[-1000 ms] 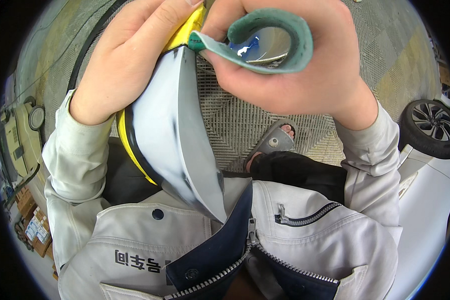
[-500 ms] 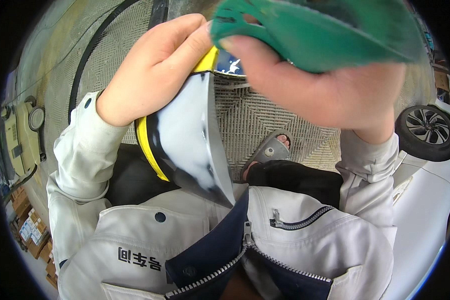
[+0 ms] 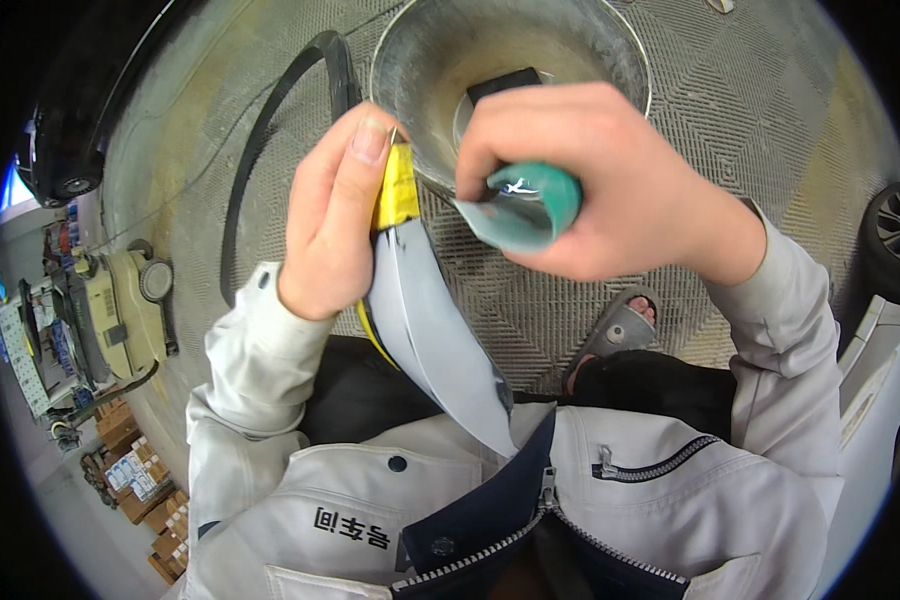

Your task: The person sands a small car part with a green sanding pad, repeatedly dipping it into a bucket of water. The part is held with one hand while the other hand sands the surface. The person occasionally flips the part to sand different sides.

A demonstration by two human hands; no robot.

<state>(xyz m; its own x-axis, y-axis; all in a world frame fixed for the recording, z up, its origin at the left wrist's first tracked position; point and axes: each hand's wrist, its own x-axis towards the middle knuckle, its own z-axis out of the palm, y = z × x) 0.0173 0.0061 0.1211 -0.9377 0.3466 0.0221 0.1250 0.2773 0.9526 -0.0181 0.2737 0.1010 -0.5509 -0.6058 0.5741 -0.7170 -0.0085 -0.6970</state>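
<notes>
Left hand (image 3: 332, 225) pinches the yellow end of a panel (image 3: 428, 318), right hand (image 3: 605, 185) wraps round a curled green sheet (image 3: 565, 202); panel's curvy, mostly grey.

Fingers of the left hand (image 3: 335, 215) were mostly hidden behind the curved grey panel with yellow tape (image 3: 425, 325), whose underside was out of sight. Right hand (image 3: 610, 185) was slightly blurred, and its grip covered part of the curled green flexible sheet (image 3: 525, 225). It also blocked part of a black object (image 3: 505, 82) inside the large round metal tub (image 3: 410, 90); couldn't tell what that was. Top edge cut off the tub. Black car (image 3: 95, 90) and spoked black-tyred wheel (image 3: 892, 240) were cropped by the fisheye rim. Brown cardboard boxes (image 3: 120, 425) were too small to make out.
</notes>
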